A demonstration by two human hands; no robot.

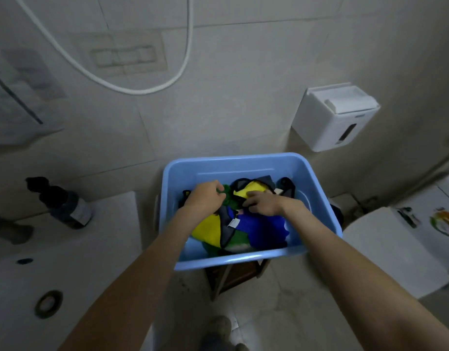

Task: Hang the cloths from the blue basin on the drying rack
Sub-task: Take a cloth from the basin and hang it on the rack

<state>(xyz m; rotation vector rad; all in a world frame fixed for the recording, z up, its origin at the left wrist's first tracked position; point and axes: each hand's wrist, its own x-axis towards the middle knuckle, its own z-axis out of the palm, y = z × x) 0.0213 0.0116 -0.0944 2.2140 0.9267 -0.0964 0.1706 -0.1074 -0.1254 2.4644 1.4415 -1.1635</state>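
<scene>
A light blue basin [243,163] stands on a small wooden stool, holding several crumpled cloths in yellow, green, blue and dark grey. Both my hands are down inside it. My left hand [205,196] grips a green cloth [228,196] at the back of the pile. My right hand [262,202] lies with curled fingers on the cloths, by a yellow cloth [251,187] with a dark edge; what it holds is unclear. A blue cloth [261,229] and another yellow one [209,230] lie nearer me. No drying rack is in view.
A white sink counter [66,262] with a dark pump bottle [64,203] is on the left. A white tissue box [335,115] hangs on the tiled wall, and a white hose [142,91] loops above. A white toilet lid [395,249] sits on the right.
</scene>
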